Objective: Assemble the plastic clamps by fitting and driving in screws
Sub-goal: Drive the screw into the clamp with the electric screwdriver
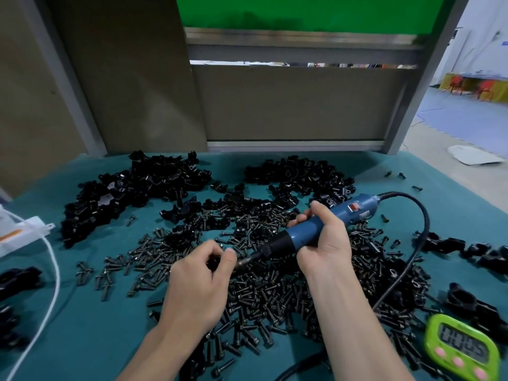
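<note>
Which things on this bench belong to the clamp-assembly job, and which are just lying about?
Job: blue electric screwdriver in right hand; small black part pinched by left hand; loose screws; black clamp pieces.
Lying about: green timer; white cable; clear plastic bag.

Blue screwdriver [324, 224], black screws [264, 295], teal table cover [82, 325], lime-green timer [461, 350]

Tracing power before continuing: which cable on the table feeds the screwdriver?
The black cord, looping from the rear of the blue electric screwdriver in the right hand; the white cable lies far left, away from it.
</note>
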`<state>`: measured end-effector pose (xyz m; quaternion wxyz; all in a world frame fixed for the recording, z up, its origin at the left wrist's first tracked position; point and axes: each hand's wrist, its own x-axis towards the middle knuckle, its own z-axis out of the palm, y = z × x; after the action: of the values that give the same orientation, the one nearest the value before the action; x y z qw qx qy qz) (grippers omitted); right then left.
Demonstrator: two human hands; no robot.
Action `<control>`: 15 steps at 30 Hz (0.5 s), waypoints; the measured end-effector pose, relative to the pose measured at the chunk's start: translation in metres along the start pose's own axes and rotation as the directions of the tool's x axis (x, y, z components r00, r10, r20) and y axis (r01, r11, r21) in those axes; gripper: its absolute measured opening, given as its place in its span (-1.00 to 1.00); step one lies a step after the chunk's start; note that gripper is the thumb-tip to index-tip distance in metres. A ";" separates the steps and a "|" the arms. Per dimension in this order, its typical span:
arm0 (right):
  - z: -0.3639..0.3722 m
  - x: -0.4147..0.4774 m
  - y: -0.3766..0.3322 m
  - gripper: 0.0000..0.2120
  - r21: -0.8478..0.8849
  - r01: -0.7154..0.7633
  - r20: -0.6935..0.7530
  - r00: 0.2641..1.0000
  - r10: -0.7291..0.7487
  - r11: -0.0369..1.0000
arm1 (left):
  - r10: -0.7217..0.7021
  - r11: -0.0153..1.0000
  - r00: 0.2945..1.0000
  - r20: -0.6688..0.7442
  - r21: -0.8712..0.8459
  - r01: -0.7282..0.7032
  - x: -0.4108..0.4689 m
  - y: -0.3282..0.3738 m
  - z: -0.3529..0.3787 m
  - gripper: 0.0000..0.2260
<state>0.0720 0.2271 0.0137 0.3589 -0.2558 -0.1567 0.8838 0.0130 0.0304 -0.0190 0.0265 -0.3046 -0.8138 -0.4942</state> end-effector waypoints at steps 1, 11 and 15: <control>0.001 0.000 0.001 -0.74 0.021 0.018 -0.007 1.000 -0.018 1.000 | 0.036 0.999 0.999 -0.012 -0.001 -0.036 -0.001 0.000 0.000 -0.80; 0.008 -0.009 0.004 -0.81 0.132 0.069 0.112 0.990 -0.084 0.989 | -0.067 0.997 0.995 -0.078 -0.053 0.063 0.005 -0.005 -0.004 -0.59; 0.010 -0.015 0.003 -0.78 0.125 0.101 0.178 0.976 -0.123 0.987 | -0.176 0.980 0.983 -0.060 -0.106 0.169 0.012 -0.006 -0.006 -0.57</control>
<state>0.0735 0.2134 0.0258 0.4064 -0.1420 -0.1523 0.8897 -0.0015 0.0286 -0.0166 -0.0038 -0.2167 -0.8098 -0.5452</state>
